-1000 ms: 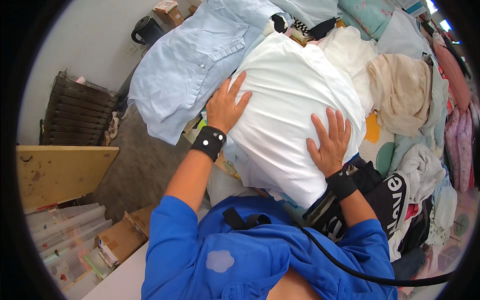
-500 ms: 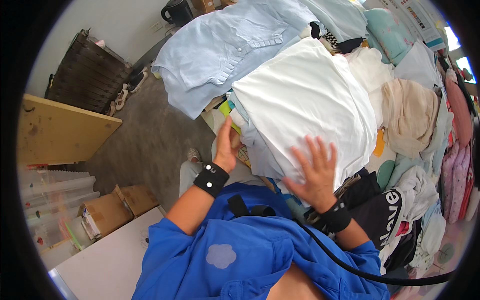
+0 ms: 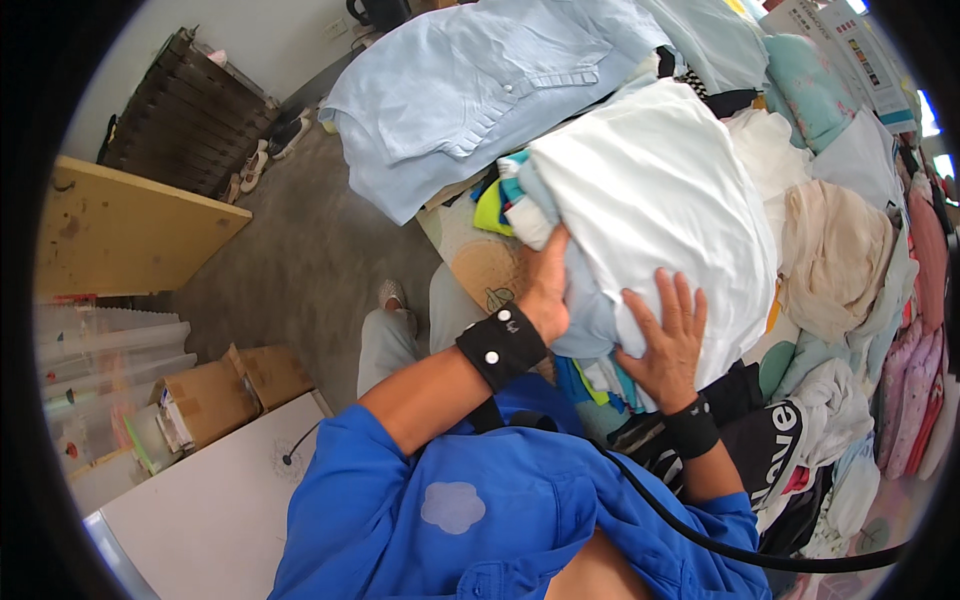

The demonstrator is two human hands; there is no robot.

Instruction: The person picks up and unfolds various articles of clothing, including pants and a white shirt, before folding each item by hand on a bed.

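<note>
Patterned surface [image 3: 482,268]; white cloth [image 3: 655,185] under right hand [image 3: 668,350].

The head view comes from the left one of two fisheye cameras worn side by side on the person's head. It faces steeply down and forward, over the chest of the blue shirt [image 3: 400,530], which fills the bottom middle closest to the lens. The left hand [image 3: 546,290] and right hand [image 3: 672,345] lie a little beyond, right of centre, at the white garment [image 3: 650,190]. Farther off, the wide angle takes in the grey floor [image 3: 290,250] and, toward the upper left, a dark slatted panel [image 3: 190,125]. A curved black border cuts off the corners.
</note>
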